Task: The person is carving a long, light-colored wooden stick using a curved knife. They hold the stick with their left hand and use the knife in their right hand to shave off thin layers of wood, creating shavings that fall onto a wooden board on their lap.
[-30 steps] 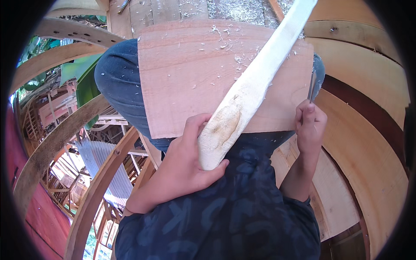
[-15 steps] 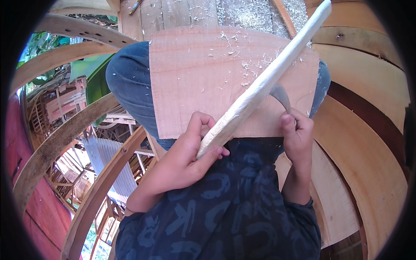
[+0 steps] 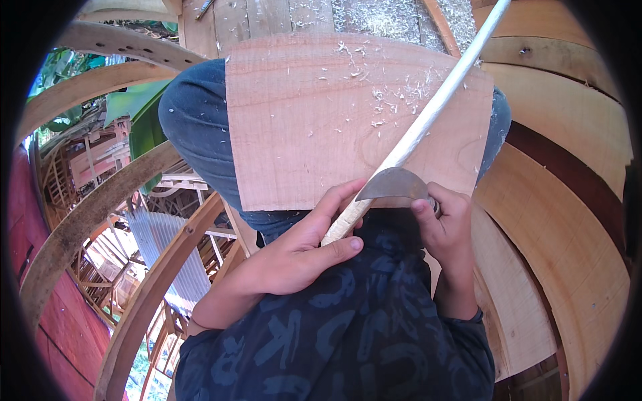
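My left hand (image 3: 313,247) is closed round the near end of a long pale wooden stick (image 3: 428,117). The stick slants away to the upper right over a flat wooden board (image 3: 287,127) that lies across my lap. In my right hand (image 3: 445,224) is a curved knife (image 3: 394,184), its handle mostly hidden by the fingers. Its broad sickle-shaped blade lies across the stick just beyond my left fingers, covering a short stretch of it. Thin wood shavings (image 3: 391,97) are scattered on the board.
Curved wooden ribs (image 3: 100,180) rise on the left, with greenery and a corrugated sheet (image 3: 164,254) beyond them. Wide bent planks (image 3: 562,220) form the right side. More shavings (image 3: 381,17) cover the plank floor ahead, beside a narrow wooden strip (image 3: 441,27).
The curved knife has come left and nearer to me, from beside the stick to across it. The stick has turned, showing a narrower side, and my left hand has shifted slightly right.
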A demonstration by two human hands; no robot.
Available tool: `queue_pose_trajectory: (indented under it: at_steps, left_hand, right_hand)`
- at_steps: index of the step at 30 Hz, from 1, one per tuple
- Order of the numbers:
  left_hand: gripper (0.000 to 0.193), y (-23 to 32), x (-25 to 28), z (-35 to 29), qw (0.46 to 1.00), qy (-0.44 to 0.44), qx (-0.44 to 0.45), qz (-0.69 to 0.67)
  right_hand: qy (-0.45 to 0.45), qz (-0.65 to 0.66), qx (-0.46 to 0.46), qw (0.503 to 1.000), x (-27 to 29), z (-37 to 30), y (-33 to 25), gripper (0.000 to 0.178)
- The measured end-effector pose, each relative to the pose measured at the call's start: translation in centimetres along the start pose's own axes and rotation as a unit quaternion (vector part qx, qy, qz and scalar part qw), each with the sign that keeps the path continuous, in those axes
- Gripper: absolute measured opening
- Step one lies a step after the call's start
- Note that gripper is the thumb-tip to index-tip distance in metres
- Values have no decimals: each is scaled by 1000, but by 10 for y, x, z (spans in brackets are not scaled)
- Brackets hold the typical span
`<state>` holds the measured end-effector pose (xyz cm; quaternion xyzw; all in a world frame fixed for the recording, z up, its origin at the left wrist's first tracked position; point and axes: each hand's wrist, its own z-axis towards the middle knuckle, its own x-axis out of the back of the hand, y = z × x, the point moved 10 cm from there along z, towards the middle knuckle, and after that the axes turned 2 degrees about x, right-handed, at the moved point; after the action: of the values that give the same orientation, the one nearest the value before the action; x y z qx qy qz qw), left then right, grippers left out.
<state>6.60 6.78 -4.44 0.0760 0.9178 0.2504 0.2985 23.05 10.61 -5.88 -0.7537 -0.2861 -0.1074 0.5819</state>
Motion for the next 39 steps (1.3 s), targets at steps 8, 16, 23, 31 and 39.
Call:
queue_pose_trajectory:
  at_steps: [8, 16, 23, 31, 39]
  left_hand:
    - [51, -27, -14, 11, 975, -119, 96, -162]
    - [65, -7, -3, 8, 984, -62, -16, -168]
    - [91, 10, 10, 9, 997, 3, -81, -7]
    - [88, 21, 6, 9, 979, 46, -129, 152]
    - [80, 11, 18, 9, 978, 91, -144, 116]
  right_hand:
    - [10, 23, -24, 999, 7, -8, 13, 50]
    - [-6, 29, 2, 1000, 5, -4, -2, 49]
    - [-58, 6, 30, 998, -13, -2, -20, 50]
    - [-92, -44, 48, 994, -26, 3, -36, 51]
    - [-56, -120, 108, 985, -20, 12, -41, 55]
